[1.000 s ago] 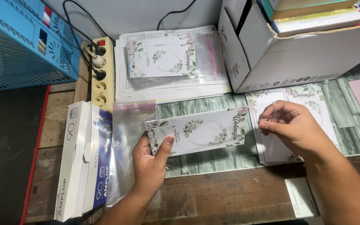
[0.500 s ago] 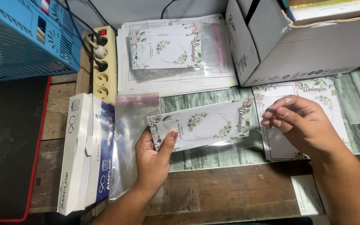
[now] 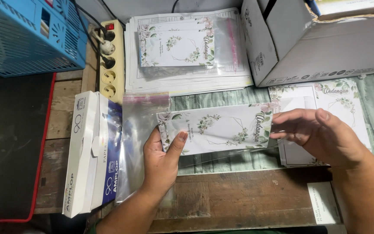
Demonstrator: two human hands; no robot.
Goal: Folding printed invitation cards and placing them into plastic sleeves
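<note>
My left hand grips the left end of a white floral card, thumb on its face, held level above the wooden table. My right hand pinches the card's right end, and thin clear film shows around that end and under the card. A stack of clear plastic sleeves lies flat beneath my left hand. More floral cards lie on the table under my right hand.
A white and blue envelope box sits left of the sleeves. At the back lie a pile of sleeved cards on paper, a power strip, a blue crate and a white cardboard box.
Both hands have kept hold of the card. My right hand has moved from above the card's right end down to pinch it, and the view has drawn closer.
</note>
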